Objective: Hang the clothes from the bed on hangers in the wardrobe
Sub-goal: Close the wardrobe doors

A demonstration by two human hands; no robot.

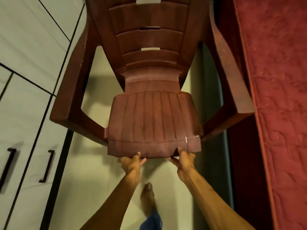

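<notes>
The wardrobe (25, 97) stands on your left and the bed's red mattress (282, 97) on your right; no clothes show. Between them, the brown plastic armchair (152, 120) faces you, and your left hand (131, 165) and right hand (184, 161) grip the front edge of its seat.

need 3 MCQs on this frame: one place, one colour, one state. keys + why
1. Where is the chair gripped? A) armrests B) seat's front edge C) backrest top
2. Colour of the bed? A) red B) blue C) white
3. State of the visible wardrobe doors? A) closed B) one ajar C) wide open

1 B: the left hand and right hand both grip the seat's front lip, thumbs on top.
2 A: the quilted surface at right is red.
3 A: the door panels sit flush, with no gap showing.
</notes>
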